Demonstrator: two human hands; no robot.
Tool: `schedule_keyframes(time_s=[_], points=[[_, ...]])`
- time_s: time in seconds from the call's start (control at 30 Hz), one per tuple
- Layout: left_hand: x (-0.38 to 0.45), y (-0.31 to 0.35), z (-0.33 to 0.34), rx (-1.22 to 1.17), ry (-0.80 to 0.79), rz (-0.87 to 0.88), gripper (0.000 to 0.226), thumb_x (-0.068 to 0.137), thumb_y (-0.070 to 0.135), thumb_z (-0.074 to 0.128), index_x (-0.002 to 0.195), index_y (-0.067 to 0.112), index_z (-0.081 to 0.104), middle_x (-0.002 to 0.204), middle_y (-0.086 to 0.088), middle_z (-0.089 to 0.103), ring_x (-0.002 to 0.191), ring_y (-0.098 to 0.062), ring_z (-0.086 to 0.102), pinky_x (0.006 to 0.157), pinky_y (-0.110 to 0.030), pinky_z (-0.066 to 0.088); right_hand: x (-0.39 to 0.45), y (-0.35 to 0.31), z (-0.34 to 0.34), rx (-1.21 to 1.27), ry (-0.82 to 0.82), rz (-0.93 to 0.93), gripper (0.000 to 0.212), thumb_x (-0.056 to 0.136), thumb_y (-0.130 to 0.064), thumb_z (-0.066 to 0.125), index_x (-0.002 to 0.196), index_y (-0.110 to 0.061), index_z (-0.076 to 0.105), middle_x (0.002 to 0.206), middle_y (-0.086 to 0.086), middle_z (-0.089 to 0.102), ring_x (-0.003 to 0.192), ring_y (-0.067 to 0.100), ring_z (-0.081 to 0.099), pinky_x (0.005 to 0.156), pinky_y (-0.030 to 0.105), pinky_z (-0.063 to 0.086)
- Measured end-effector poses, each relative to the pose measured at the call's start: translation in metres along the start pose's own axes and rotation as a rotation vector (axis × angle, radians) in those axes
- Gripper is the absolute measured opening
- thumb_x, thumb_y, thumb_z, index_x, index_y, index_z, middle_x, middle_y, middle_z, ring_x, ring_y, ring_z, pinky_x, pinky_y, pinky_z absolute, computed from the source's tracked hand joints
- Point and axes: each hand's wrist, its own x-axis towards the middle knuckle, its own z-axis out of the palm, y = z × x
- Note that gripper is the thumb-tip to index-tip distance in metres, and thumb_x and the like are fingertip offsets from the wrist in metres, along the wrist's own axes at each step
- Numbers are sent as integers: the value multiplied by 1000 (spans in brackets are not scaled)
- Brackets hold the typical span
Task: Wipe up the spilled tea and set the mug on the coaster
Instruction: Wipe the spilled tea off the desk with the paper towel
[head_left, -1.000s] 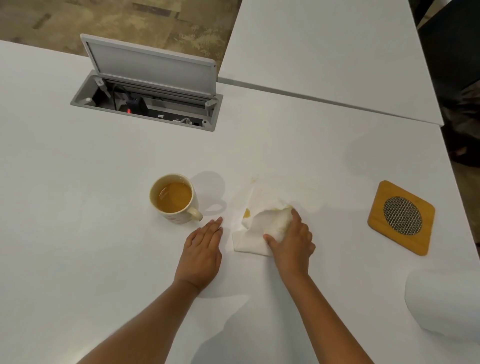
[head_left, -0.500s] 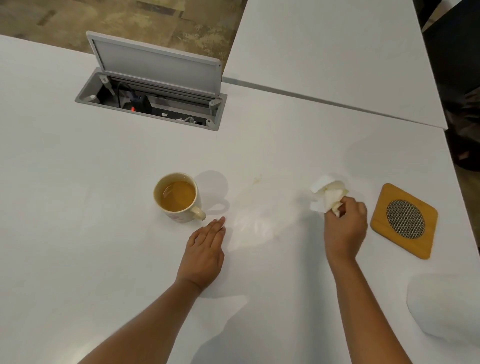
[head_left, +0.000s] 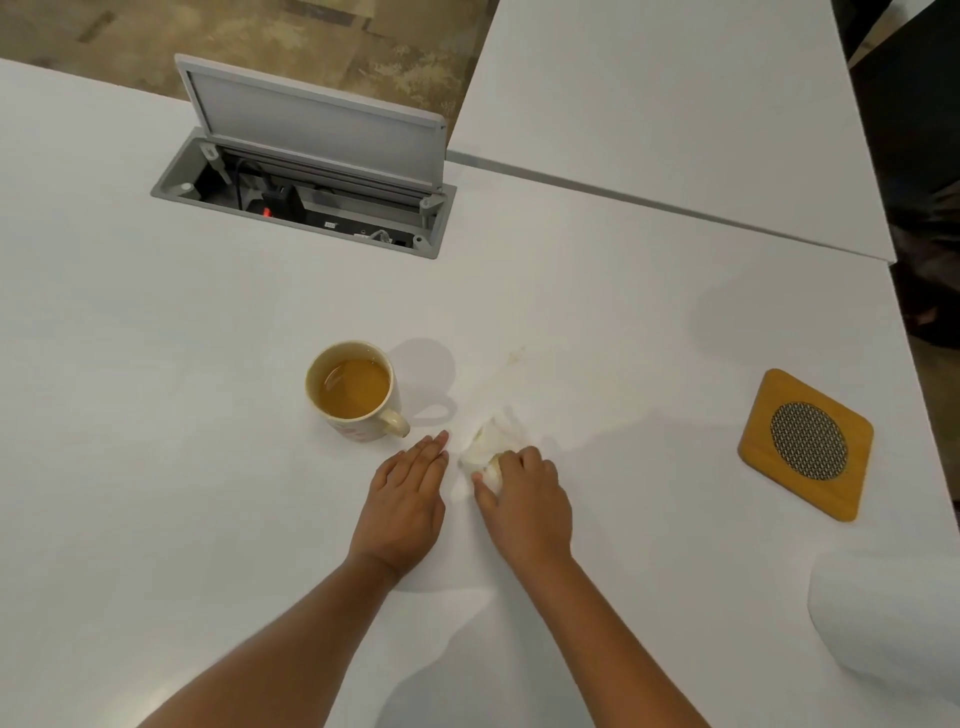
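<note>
- Surface: large white matte table (head_left: 156, 467); a second white table top (head_left: 675, 104) adjoins it at the far right, with a seam between the two.
- Cream ceramic mug (head_left: 358, 389), upright on the table left of centre, partly full of amber tea; handle points toward the near right. Red print on the near wall, not legible.
- Square bamboo coaster with rounded corners and a dark round mesh inset (head_left: 806, 444) lies flat near the right table edge, well apart from the mug. Nothing stands on it.
- Left hand (head_left: 408, 499): flat, palm down on the table, fingers extended and close together, holding nothing. Fingertips lie just beside the mug handle; cannot tell whether they touch it.
- Right hand (head_left: 524, 501): fingers curled over a crumpled white paper towel (head_left: 488, 441), pressing it to the table just right of the left hand. The wad shows yellowish damp patches.
- Faint tan tea smear (head_left: 515, 355) is visible on the table beyond the towel, to the right of the mug.
- White paper towel roll (head_left: 888, 618), blurred, at the near right edge.
- Grey recessed cable box with its hinged lid raised (head_left: 311, 156) is set into the far table; dark cables and a red light show inside.
</note>
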Motion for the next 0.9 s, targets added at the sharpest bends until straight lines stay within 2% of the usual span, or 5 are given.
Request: schedule_keyframes(time_s=[0.1, 0.2, 0.33, 0.57, 0.9], points=[[0, 0, 1, -7, 4, -5, 41, 83, 13, 41, 119, 7, 60, 131, -7, 57, 120, -24, 55, 102, -44, 34, -3, 4, 4, 7, -41, -69, 35, 89, -47, 47, 111, -20, 51, 113, 0, 53, 98, 20, 51, 71, 30, 44], [0, 0, 1, 4, -4, 4, 42, 84, 13, 40, 120, 8, 59, 133, -6, 55, 122, -24, 53, 103, -44, 32, 6, 30, -5, 235, -79, 104, 39, 81, -39, 62, 112, -21, 47, 108, 1, 60, 101, 24, 56, 73, 32, 45], [0, 0, 2, -21, -5, -5, 41, 84, 10, 51, 124, 8, 56, 136, -6, 53, 124, -25, 51, 104, -43, 27, 22, 75, -21, 260, 94, 283, 45, 80, -24, 66, 121, -16, 51, 117, 13, 55, 108, 33, 53, 82, 37, 44], [0, -1, 3, -22, -9, -4, 42, 83, 11, 56, 125, 9, 55, 136, -4, 53, 125, -23, 50, 104, -41, 29, 78, 93, -34, 346, 261, 471, 36, 87, -21, 58, 122, -15, 58, 115, 19, 50, 98, 38, 56, 82, 39, 47], [1, -3, 5, -25, 9, 13, 44, 79, 11, 59, 122, 11, 57, 134, -4, 55, 123, -21, 52, 103, -42, 31, 155, 18, -33, 417, 5, 37, 28, 85, -18, 60, 112, -18, 67, 109, 17, 60, 99, 32, 61, 73, 29, 45]])
